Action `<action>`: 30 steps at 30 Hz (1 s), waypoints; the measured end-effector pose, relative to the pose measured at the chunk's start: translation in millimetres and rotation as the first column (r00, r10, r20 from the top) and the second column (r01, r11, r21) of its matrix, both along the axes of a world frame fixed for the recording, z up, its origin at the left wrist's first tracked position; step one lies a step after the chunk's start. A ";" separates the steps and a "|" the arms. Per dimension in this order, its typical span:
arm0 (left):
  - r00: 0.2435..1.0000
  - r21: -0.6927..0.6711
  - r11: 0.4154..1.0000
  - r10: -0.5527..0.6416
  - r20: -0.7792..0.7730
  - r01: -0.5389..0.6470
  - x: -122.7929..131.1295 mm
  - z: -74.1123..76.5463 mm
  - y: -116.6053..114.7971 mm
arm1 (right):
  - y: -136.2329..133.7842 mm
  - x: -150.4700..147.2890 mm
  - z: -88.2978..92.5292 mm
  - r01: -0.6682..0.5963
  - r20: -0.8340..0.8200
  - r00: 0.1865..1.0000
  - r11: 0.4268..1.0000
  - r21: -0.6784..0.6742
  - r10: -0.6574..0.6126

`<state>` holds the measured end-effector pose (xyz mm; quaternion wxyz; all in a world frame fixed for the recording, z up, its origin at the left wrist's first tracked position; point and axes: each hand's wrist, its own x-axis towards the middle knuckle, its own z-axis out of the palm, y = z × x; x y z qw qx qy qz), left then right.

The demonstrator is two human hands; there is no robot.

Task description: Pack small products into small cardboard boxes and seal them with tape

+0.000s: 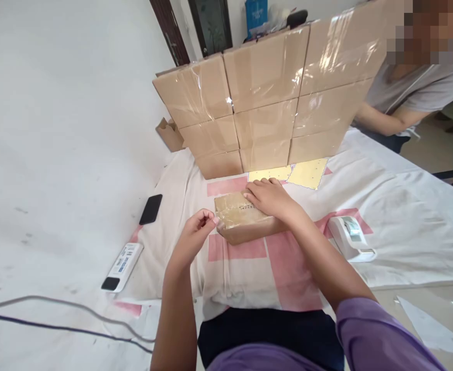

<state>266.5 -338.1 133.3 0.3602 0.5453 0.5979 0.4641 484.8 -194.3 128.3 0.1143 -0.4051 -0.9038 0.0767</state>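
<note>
Cardboard box (pixel 241 231) lies on the cloth (pixel 245 283) between the two hands, which are apart from each other. The left hand (pixel 195 232) has thumb and forefinger pinched together at its near end; whether they grip clear tape is too small to tell for sure. The right hand (pixel 269 198) rests spread across the top. Just beyond it lie yellow sheets (pixel 308 174), then a stack of larger boxes (pixel 265 98). A black phone (pixel 151 209) lies left of the left hand; a white device (pixel 346 237) sits right of the right.

Small brown cardboard box (pixel 242 217), closed and clear-taped, flat on the pink-and-white cloth (pixel 245 278)
</note>
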 end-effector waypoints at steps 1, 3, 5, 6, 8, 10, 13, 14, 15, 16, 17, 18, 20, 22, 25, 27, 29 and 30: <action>1.000 -0.023 1.000 -0.021 -0.022 0.021 -1.8 3.2 4.7 | 0.3 0.6 -0.1 -0.001 -0.002 1.000 1.000 -0.006 0.001; 0.997 -0.053 0.998 -0.041 -0.070 0.037 -4.1 9.7 14.4 | 0.5 1.7 -1.0 -0.010 -0.017 1.000 1.000 -0.011 0.010; 0.993 -0.090 0.994 -0.064 -0.102 0.055 -5.0 15.5 24.1 | 0.4 2.8 -2.6 -0.019 -0.039 0.999 1.000 -0.009 0.019; 0.990 -0.111 0.991 -0.085 -0.116 0.072 -5.0 18.1 28.9 | 0.3 3.3 -3.4 -0.022 -0.049 0.999 1.000 -0.007 0.021; 0.980 -0.153 0.982 -0.136 -0.148 0.113 -4.1 22.3 37.4 | 0.4 3.9 -4.7 -0.025 -0.065 0.998 1.000 -0.005 0.024; 0.963 -0.168 0.976 -0.172 -0.207 0.138 -2.2 25.6 44.1 | 0.6 4.2 -5.3 -0.026 -0.074 0.997 1.000 -0.001 0.026; 0.914 -0.152 0.978 -0.189 -0.360 0.143 1.3 28.9 51.4 | 0.5 4.6 -4.6 -0.023 -0.073 0.997 1.000 -0.001 0.022; 0.894 -0.153 0.978 -0.196 -0.404 0.145 2.3 29.4 53.2 | 0.3 4.8 -4.1 -0.021 -0.069 0.997 1.000 -0.004 0.021; 0.877 -0.160 0.976 -0.206 -0.434 0.150 2.9 29.6 54.7 | -0.1 5.0 -3.5 -0.022 -0.065 0.998 1.000 -0.008 0.021; 0.867 -0.172 0.973 -0.219 -0.448 0.157 3.3 29.4 56.1 | -0.4 5.3 -2.9 -0.024 -0.062 0.998 1.000 -0.012 0.023; 0.861 -0.183 0.969 -0.232 -0.452 0.165 3.4 28.7 57.3 | -0.7 5.6 -2.5 -0.027 -0.060 0.998 1.000 -0.014 0.027; 0.858 -0.191 0.967 -0.241 -0.453 0.171 3.3 27.6 58.2 | -0.8 5.8 -2.3 -0.031 -0.059 0.998 0.999 -0.015 0.030; 0.858 -0.186 0.968 -0.237 -0.456 0.169 2.7 24.2 59.7 | -0.7 6.1 -2.7 -0.036 -0.059 0.998 0.999 -0.012 0.035; 0.864 -0.165 0.976 -0.206 -0.459 0.145 2.1 19.8 60.6 | -0.1 6.2 -3.8 -0.037 -0.060 0.998 0.999 -0.007 0.037; 0.877 -0.122 0.986 -0.160 -0.454 0.117 1.6 13.6 60.9 | 0.5 6.1 -5.2 -0.038 -0.068 0.997 0.999 0.001 0.038; 0.880 -0.097 0.989 -0.146 -0.453 0.113 1.4 11.1 60.6 | 0.4 6.1 -5.2 -0.041 -0.069 0.997 0.999 0.005 0.041; 0.878 -0.092 0.990 -0.138 -0.459 0.107 1.6 10.4 59.9 | 0.0 6.1 -4.7 -0.041 -0.064 0.997 0.999 0.007 0.042; 0.877 -0.094 0.991 -0.132 -0.463 0.100 1.7 10.5 59.5 | -0.2 6.2 -4.4 -0.041 -0.062 0.997 0.999 0.008 0.041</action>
